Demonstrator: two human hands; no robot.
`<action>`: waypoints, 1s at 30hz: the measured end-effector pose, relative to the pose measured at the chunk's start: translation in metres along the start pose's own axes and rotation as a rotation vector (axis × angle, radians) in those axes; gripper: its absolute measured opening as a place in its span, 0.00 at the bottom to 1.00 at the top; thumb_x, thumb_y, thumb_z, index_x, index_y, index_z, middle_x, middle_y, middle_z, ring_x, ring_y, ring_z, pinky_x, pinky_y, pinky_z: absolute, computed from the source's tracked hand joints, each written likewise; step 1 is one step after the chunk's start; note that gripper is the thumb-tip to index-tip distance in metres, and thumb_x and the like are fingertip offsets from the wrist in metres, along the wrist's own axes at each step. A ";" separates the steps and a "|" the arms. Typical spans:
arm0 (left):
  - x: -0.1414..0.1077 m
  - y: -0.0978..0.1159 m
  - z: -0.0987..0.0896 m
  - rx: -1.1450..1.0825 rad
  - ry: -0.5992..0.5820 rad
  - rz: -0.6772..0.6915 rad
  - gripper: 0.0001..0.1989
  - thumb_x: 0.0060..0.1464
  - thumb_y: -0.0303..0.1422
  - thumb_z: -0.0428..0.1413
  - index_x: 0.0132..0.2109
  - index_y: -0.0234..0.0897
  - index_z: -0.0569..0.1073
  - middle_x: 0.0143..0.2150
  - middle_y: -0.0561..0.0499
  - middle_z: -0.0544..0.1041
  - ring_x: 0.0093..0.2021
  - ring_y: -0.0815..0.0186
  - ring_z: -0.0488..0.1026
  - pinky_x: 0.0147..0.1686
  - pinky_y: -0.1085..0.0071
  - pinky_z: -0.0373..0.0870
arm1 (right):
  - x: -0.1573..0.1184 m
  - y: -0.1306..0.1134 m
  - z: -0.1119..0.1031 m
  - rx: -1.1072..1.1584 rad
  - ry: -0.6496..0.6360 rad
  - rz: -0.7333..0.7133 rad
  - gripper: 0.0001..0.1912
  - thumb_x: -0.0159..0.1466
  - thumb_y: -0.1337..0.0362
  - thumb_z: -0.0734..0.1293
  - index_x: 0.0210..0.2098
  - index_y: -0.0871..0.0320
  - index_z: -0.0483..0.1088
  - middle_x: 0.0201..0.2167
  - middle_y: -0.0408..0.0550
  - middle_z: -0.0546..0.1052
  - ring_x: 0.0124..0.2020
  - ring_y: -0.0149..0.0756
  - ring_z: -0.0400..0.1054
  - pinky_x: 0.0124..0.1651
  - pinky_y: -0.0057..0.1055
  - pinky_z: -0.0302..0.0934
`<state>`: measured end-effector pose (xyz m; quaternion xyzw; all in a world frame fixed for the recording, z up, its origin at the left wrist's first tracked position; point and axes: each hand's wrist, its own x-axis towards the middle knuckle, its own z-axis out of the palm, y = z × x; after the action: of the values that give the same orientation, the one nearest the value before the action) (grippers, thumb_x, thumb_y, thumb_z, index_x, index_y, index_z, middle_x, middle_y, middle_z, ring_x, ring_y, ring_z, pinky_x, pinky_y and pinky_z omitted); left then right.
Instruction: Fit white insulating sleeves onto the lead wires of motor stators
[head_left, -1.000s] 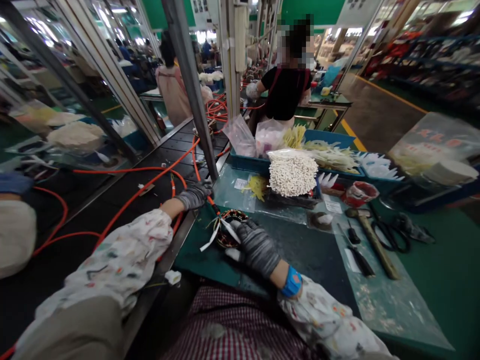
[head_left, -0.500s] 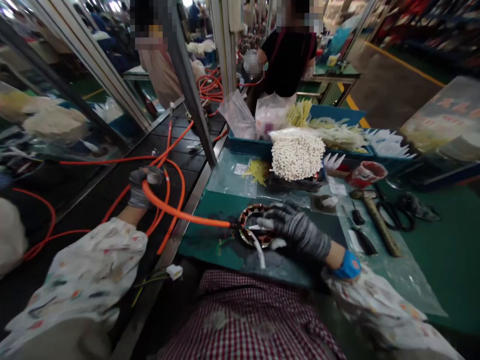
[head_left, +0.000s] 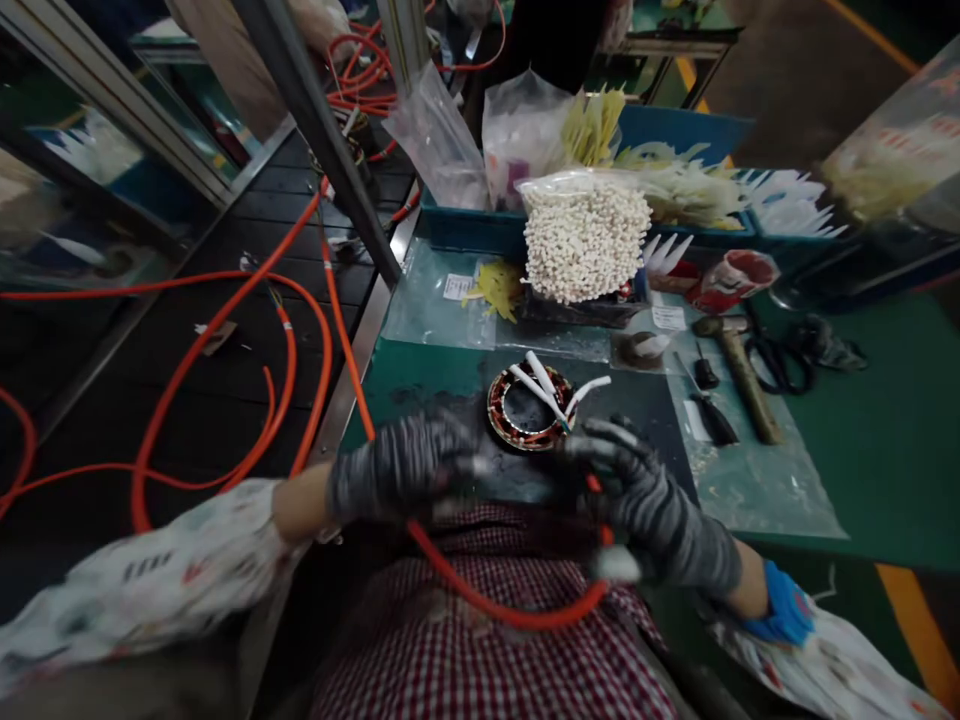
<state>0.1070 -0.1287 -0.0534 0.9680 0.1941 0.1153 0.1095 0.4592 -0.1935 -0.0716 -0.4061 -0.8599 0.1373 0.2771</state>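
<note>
A ring-shaped motor stator (head_left: 491, 408) with copper windings lies on a dark mat in front of me. White sleeves (head_left: 534, 388) stick out over its opening. My right hand (head_left: 652, 510), in a grey striped glove, is curled around an orange cable (head_left: 540, 618) just right of and below the stator. That cable sags in a loop over my lap and passes beneath my left hand (head_left: 409, 460). My left hand, gloved alike, hovers left of the stator at the bench's front edge. Motion smears its fingers, so its grip on the cable is unclear.
Orange cables (head_left: 176, 380) loop over the dark conveyor (head_left: 97, 365) at left, beside a slanted metal post (head_left: 322, 130). Behind the stator are a bag of white pieces (head_left: 585, 240) and blue bins (head_left: 472, 228). A hammer (head_left: 754, 390), scissors (head_left: 780, 362) and screwdriver (head_left: 716, 420) lie right.
My left hand has moved right from the conveyor to the bench. My right hand has come off the stator's top to its lower right. The cable now loops down over my lap.
</note>
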 end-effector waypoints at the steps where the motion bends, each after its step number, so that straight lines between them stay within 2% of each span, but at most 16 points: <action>1: 0.013 -0.015 0.000 0.040 0.042 0.036 0.20 0.74 0.46 0.55 0.63 0.45 0.81 0.60 0.45 0.87 0.62 0.55 0.82 0.68 0.54 0.77 | -0.005 0.005 0.004 -0.029 0.018 -0.029 0.12 0.71 0.48 0.74 0.40 0.47 0.84 0.66 0.51 0.79 0.69 0.55 0.73 0.73 0.58 0.69; 2: 0.024 -0.028 0.001 0.075 0.035 0.030 0.23 0.74 0.45 0.57 0.69 0.44 0.76 0.69 0.43 0.81 0.72 0.49 0.75 0.75 0.44 0.68 | -0.009 0.009 0.008 -0.047 0.032 -0.067 0.09 0.70 0.53 0.74 0.41 0.49 0.84 0.69 0.54 0.76 0.71 0.58 0.70 0.73 0.61 0.69; 3: 0.035 -0.040 0.002 0.075 -0.018 0.039 0.23 0.75 0.41 0.59 0.71 0.43 0.74 0.74 0.42 0.76 0.77 0.47 0.69 0.79 0.38 0.60 | -0.013 0.012 0.011 -0.060 0.044 -0.083 0.08 0.69 0.58 0.73 0.45 0.50 0.85 0.71 0.56 0.74 0.71 0.59 0.69 0.71 0.61 0.70; 5: 0.050 -0.054 0.007 0.070 -0.116 0.007 0.19 0.76 0.35 0.58 0.69 0.43 0.75 0.78 0.44 0.71 0.80 0.50 0.64 0.82 0.37 0.51 | -0.017 0.016 0.016 -0.082 0.082 -0.020 0.17 0.69 0.66 0.70 0.55 0.51 0.84 0.70 0.57 0.73 0.67 0.54 0.73 0.65 0.54 0.77; 6: 0.056 -0.057 0.010 0.059 -0.156 -0.002 0.17 0.77 0.32 0.56 0.67 0.44 0.76 0.77 0.46 0.73 0.80 0.53 0.64 0.83 0.39 0.51 | -0.017 0.016 0.018 -0.089 0.094 0.018 0.20 0.69 0.68 0.69 0.59 0.50 0.82 0.69 0.57 0.75 0.63 0.51 0.76 0.60 0.50 0.79; 8: 0.060 -0.054 0.016 0.055 -0.184 -0.022 0.17 0.77 0.27 0.52 0.63 0.46 0.79 0.73 0.50 0.77 0.78 0.57 0.67 0.83 0.45 0.55 | -0.010 0.015 0.020 -0.102 0.094 0.098 0.21 0.72 0.67 0.68 0.62 0.49 0.81 0.64 0.56 0.79 0.56 0.48 0.80 0.53 0.45 0.82; 10: 0.059 -0.044 0.022 0.083 -0.137 -0.025 0.16 0.76 0.28 0.53 0.62 0.47 0.80 0.69 0.50 0.81 0.74 0.56 0.72 0.81 0.49 0.60 | 0.003 0.015 0.023 -0.091 0.100 0.177 0.19 0.75 0.62 0.68 0.63 0.49 0.80 0.59 0.56 0.82 0.53 0.47 0.81 0.51 0.44 0.82; 13: 0.052 -0.019 0.028 0.199 -0.004 -0.054 0.14 0.75 0.35 0.58 0.63 0.44 0.80 0.63 0.46 0.84 0.67 0.53 0.77 0.76 0.52 0.66 | 0.027 0.019 0.033 -0.063 0.140 0.249 0.19 0.76 0.55 0.71 0.64 0.51 0.79 0.58 0.56 0.82 0.58 0.50 0.79 0.59 0.49 0.81; 16: 0.042 0.007 0.030 0.325 0.052 -0.158 0.16 0.74 0.40 0.60 0.62 0.40 0.81 0.57 0.42 0.87 0.58 0.49 0.81 0.67 0.50 0.73 | 0.042 0.022 0.049 -0.119 0.151 0.173 0.18 0.74 0.55 0.75 0.62 0.44 0.80 0.59 0.51 0.81 0.63 0.50 0.76 0.68 0.52 0.75; 19: 0.033 0.019 0.020 0.395 0.008 -0.262 0.15 0.72 0.42 0.60 0.56 0.38 0.83 0.48 0.41 0.88 0.49 0.47 0.82 0.55 0.48 0.76 | 0.036 0.020 0.063 -0.241 0.164 0.096 0.18 0.72 0.60 0.76 0.59 0.35 0.80 0.60 0.46 0.79 0.65 0.50 0.73 0.72 0.53 0.69; 21: 0.029 0.017 0.006 0.362 -0.013 -0.242 0.19 0.71 0.49 0.59 0.52 0.39 0.84 0.44 0.42 0.87 0.45 0.47 0.82 0.49 0.48 0.75 | 0.022 0.015 0.069 -0.280 0.223 0.147 0.20 0.72 0.58 0.76 0.62 0.39 0.79 0.64 0.51 0.75 0.66 0.54 0.70 0.70 0.57 0.69; 23: 0.029 0.008 -0.007 0.276 0.012 -0.200 0.24 0.70 0.56 0.57 0.54 0.42 0.83 0.45 0.44 0.87 0.44 0.48 0.81 0.46 0.49 0.74 | 0.008 0.008 0.073 -0.271 0.271 0.241 0.21 0.72 0.55 0.74 0.63 0.47 0.78 0.65 0.57 0.74 0.65 0.59 0.69 0.66 0.59 0.70; 25: 0.036 -0.003 -0.015 0.215 0.073 -0.183 0.25 0.70 0.58 0.56 0.58 0.46 0.81 0.52 0.46 0.87 0.48 0.49 0.81 0.49 0.49 0.74 | -0.002 0.001 0.072 -0.252 0.274 0.286 0.18 0.72 0.56 0.72 0.59 0.50 0.78 0.61 0.58 0.76 0.62 0.58 0.70 0.63 0.58 0.72; 27: 0.051 -0.014 -0.016 0.171 0.088 -0.194 0.26 0.69 0.56 0.59 0.64 0.48 0.78 0.59 0.47 0.86 0.57 0.46 0.80 0.62 0.43 0.72 | -0.005 -0.004 0.065 -0.268 0.292 0.261 0.14 0.72 0.60 0.71 0.57 0.48 0.78 0.58 0.55 0.78 0.58 0.54 0.72 0.61 0.55 0.73; 29: 0.069 -0.024 -0.011 0.077 0.016 -0.199 0.26 0.68 0.53 0.63 0.65 0.47 0.78 0.60 0.45 0.85 0.63 0.43 0.78 0.74 0.34 0.61 | 0.001 -0.002 0.052 -0.331 0.337 0.214 0.16 0.72 0.63 0.72 0.58 0.46 0.78 0.59 0.53 0.78 0.59 0.53 0.72 0.62 0.55 0.72; 30: 0.078 -0.028 -0.008 0.000 -0.029 -0.212 0.22 0.69 0.49 0.64 0.63 0.45 0.79 0.58 0.44 0.86 0.63 0.44 0.79 0.78 0.33 0.55 | 0.006 0.001 0.044 -0.373 0.360 0.196 0.17 0.71 0.64 0.73 0.59 0.44 0.77 0.61 0.53 0.77 0.60 0.53 0.72 0.64 0.56 0.71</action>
<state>0.1649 -0.0712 -0.0391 0.9436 0.2936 0.0889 0.1242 0.4304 -0.1888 -0.1056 -0.5492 -0.7639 -0.0719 0.3312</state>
